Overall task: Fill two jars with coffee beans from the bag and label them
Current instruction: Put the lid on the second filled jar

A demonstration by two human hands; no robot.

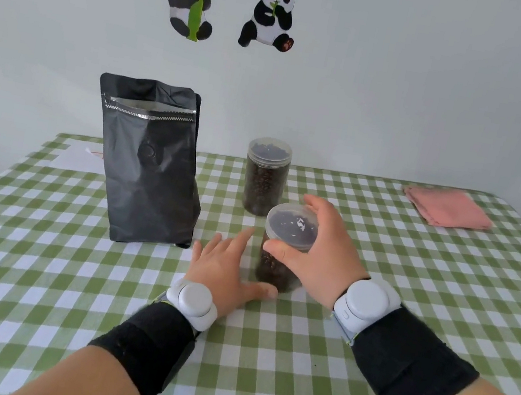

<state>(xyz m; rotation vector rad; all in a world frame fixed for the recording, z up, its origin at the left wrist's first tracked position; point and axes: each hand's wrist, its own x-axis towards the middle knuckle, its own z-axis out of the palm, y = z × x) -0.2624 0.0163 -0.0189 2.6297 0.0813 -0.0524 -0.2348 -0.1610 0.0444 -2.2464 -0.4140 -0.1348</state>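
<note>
- The near jar (292, 227) stands upright on the desk (307, 379), near the middle of its green-and-white checked cover. It is full of dark coffee beans and a clear lid sits on top.
- The right hand (324, 253) comes over this jar from 3 o'clock. Its grip is closed round the lid, with the thumb on the near rim and the fingers curled over the far rim.
- The left hand (221, 270) lies low at the jar's 9 o'clock. Its grip is wide open and holds nothing, the fingers straight and spread, pointing toward 12 o'clock. Its thumb reaches to the foot of the jar; whether it touches the jar cannot be told.
- The far jar (265, 177) stands at 11 o'clock from the near one, close by but apart. It too is full of beans and has a lid on.
- The black bag (149, 170) stands upright at 10 o'clock from the near jar, its top open above the zip strip.
- A white paper (76, 158) lies flat behind the bag, at its 9 o'clock.
- A folded pink cloth (447, 207) lies well apart at 2 o'clock, near the desk's far right corner.
- Each wrist bears a white round device above a black sleeve.
- Two panda stickers (230, 4) are stuck on the wall beyond the desk.
</note>
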